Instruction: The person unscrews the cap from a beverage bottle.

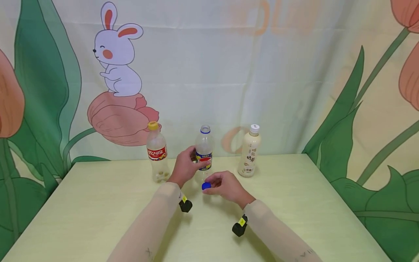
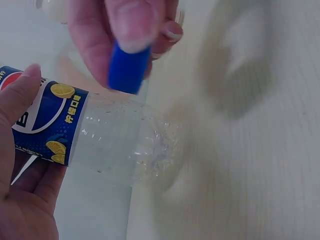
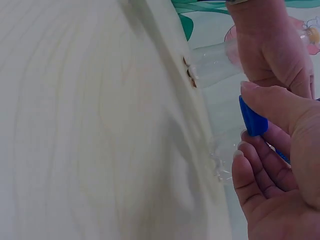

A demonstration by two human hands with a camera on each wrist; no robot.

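Note:
My left hand [image 1: 187, 166] grips a clear plastic soda bottle [image 1: 204, 141] round its blue label [image 2: 50, 112], which shows lemon slices. The bottle stands upright with its mouth uncovered and a blue ring round the neck. Just in front of its base, my right hand [image 1: 226, 186] pinches a blue bottle cap [image 1: 206, 186] between thumb and fingers. The right wrist view shows the cap [image 3: 253, 117] at the thumb tip, with the other fingers loosely curled below it.
To the left stands a red-labelled bottle [image 1: 157, 154] with a yellow cap and several small pieces at its bottom. A cream milk-tea bottle [image 1: 249, 153] with a white cap stands to the right. Behind the pale wooden table [image 1: 98, 203] hangs a printed cloth [image 1: 196, 72].

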